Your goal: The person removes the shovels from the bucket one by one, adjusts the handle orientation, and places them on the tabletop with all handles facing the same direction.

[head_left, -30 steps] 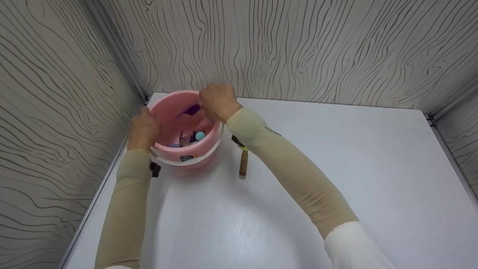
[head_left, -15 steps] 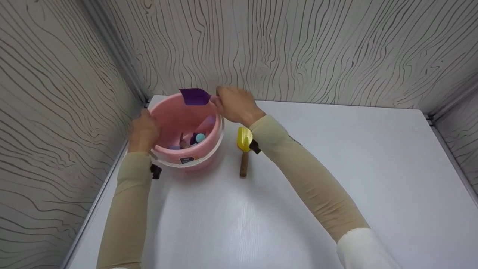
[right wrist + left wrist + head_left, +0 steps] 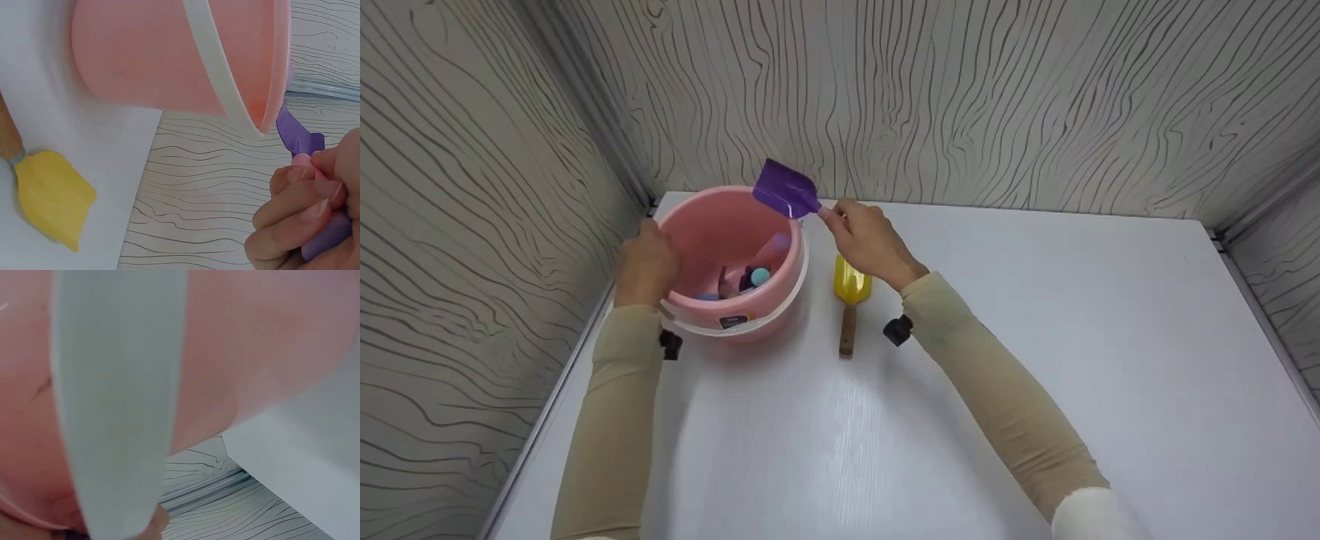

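Note:
A pink bucket (image 3: 712, 225) with a white handle (image 3: 780, 311) stands at the table's far left corner. My left hand (image 3: 646, 264) grips its left rim; most of that hand is hidden in the left wrist view. My right hand (image 3: 871, 244), just right of the bucket, has its fingers curled round the pink and purple handle of a toy shovel (image 3: 786, 187). The purple blade sits above the bucket's right rim. Inside the bucket lie several small things, among them a turquoise round piece (image 3: 760, 277) and a light purple piece (image 3: 775, 244); their kinds are unclear.
A yellow scoop (image 3: 851, 281) with a wooden handle lies on the white table (image 3: 1035, 337) to the right of the bucket. Wood-grain patterned panels (image 3: 960, 105) rise behind the table and at both sides.
My right hand has come up out of the bucket with the purple shovel and moved right, which uncovers the yellow scoop. The left hand stays on the rim.

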### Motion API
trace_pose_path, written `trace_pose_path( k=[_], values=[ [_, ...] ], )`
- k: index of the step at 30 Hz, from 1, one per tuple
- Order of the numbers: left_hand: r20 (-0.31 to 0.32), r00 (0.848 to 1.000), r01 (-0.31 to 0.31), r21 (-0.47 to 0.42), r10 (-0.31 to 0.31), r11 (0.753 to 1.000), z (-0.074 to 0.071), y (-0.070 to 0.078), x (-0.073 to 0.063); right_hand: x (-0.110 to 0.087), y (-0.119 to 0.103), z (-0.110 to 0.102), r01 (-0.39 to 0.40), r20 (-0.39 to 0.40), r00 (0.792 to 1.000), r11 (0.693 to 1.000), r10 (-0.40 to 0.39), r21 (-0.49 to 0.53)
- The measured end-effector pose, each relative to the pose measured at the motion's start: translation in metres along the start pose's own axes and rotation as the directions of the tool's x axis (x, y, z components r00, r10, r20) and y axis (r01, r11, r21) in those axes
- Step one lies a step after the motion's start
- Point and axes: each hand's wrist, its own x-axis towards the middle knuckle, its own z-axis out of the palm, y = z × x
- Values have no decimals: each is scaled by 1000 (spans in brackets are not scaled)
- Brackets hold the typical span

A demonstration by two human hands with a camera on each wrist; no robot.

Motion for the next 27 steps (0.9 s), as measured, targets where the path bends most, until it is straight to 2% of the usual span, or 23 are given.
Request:
trace_pose_path(
  k=[3, 8, 19, 22, 27],
  values=[
    [-17, 1000, -24, 32, 25, 999, 1, -1, 2, -12, 11, 0, -25, -43, 999, 999, 27, 48],
    [1, 1000, -4, 9, 4, 1000, 1, 0, 1, -28, 27, 0, -47, -115, 991, 991, 62, 125],
    [25, 999, 20, -31, -20, 999, 1, 0, -3, -63, 57, 10, -72, -179, 976, 963, 122, 261],
    [19, 1000, 13, -26, -13, 1000, 0, 0, -3, -73, 64, 14, -96, -167, 973, 938, 159, 332],
    [22, 1000, 8, -9, -8, 1000, 0, 0, -2, -87, 75, 22, -168, -122, 960, 869, 250, 465]
  ],
)
